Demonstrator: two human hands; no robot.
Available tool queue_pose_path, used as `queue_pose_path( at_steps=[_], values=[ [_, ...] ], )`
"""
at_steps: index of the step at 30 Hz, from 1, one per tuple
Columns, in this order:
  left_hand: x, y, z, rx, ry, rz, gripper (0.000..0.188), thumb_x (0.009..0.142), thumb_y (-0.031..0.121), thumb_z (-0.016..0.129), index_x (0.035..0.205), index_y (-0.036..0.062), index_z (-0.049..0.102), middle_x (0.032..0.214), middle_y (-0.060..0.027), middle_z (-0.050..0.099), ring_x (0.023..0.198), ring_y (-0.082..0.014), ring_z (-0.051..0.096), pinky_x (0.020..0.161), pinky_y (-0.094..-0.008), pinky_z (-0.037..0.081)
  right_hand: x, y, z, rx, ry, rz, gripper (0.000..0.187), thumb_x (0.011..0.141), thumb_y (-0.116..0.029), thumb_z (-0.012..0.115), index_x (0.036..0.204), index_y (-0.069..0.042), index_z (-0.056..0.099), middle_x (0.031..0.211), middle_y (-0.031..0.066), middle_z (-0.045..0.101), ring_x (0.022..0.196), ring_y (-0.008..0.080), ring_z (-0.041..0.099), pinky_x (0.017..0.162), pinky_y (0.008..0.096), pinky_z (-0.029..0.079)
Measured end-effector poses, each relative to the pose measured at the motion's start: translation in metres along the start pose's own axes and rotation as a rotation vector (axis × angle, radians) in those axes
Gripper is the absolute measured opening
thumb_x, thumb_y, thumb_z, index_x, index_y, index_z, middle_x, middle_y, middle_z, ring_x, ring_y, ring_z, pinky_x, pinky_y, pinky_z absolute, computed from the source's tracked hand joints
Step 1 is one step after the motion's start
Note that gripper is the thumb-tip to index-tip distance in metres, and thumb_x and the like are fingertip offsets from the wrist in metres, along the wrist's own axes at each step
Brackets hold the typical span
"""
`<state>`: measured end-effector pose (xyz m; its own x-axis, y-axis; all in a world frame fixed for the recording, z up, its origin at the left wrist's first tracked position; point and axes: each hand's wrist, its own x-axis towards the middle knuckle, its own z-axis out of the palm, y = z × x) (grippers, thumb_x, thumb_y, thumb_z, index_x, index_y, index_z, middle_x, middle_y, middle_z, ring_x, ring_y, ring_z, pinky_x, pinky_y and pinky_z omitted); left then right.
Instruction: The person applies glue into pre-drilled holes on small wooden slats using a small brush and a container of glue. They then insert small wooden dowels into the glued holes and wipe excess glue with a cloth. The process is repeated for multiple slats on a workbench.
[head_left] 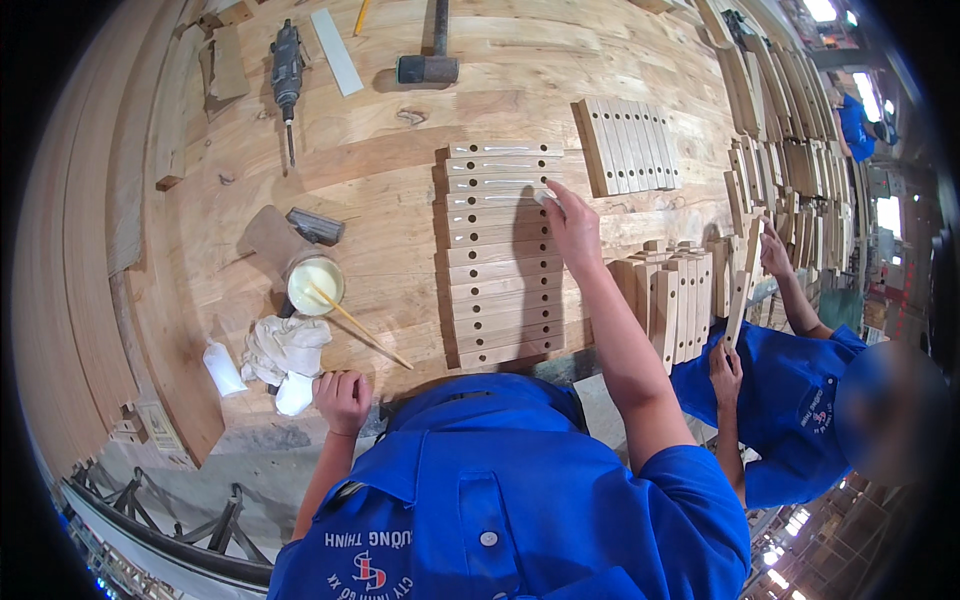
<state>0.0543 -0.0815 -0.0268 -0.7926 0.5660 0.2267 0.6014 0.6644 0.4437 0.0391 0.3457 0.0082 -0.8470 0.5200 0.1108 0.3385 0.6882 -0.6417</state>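
Observation:
Wooden slats [506, 270] with dark round holes near both ends lie side by side before me. White glue streaks [505, 182] run across those at the far end. Over the right side of this row, my right hand [575, 228] pinches a small white object [544, 199]; its kind is mostly hidden by the fingers. My left hand [342, 402] rests curled at the table's near edge, with nothing showing in it. Beside it are a white piece [295, 393] and a crumpled cloth [287, 347]. A cup of pale glue [315, 288] has a thin stick [360, 330] across it.
A mallet [428, 68] and a power screwdriver [287, 75] lie at the back. Another slat group [628, 147] is right of the row, with more wood stacked [675, 300] nearby. A white bottle [222, 368] lies left. A co-worker [790, 410] handles slats at right.

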Motion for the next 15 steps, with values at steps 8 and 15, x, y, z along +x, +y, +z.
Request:
queue_pose_path(
  at_steps=[8, 15],
  values=[
    [-0.001, 0.0, 0.0, 0.012, -0.021, -0.008, 0.011, 0.068, 0.01, 0.063, 0.072, 0.0114, 0.054, 0.066, -0.0031, 0.053, 0.062, -0.0236, 0.049, 0.058, -0.037, 0.034, -0.012, -0.03, 0.025, 0.142, -0.092, -0.078, 0.017, 0.085, -0.006, 0.059, 0.101, -0.004, 0.064, 0.086, 0.0126, 0.065, 0.072, 0.0208, 0.063, 0.064, 0.0287, 0.049],
    [-0.001, 0.0, -0.001, 0.009, -0.01, 0.0, 0.01, 0.068, 0.01, 0.064, 0.073, 0.0113, 0.054, 0.066, -0.003, 0.053, 0.062, -0.0235, 0.049, 0.059, -0.0368, 0.034, -0.015, -0.028, 0.027, 0.123, -0.115, -0.066, 0.015, 0.084, -0.007, 0.059, 0.098, -0.004, 0.064, 0.088, 0.0131, 0.065, 0.074, 0.0239, 0.064, 0.066, 0.0307, 0.05]
  ],
)
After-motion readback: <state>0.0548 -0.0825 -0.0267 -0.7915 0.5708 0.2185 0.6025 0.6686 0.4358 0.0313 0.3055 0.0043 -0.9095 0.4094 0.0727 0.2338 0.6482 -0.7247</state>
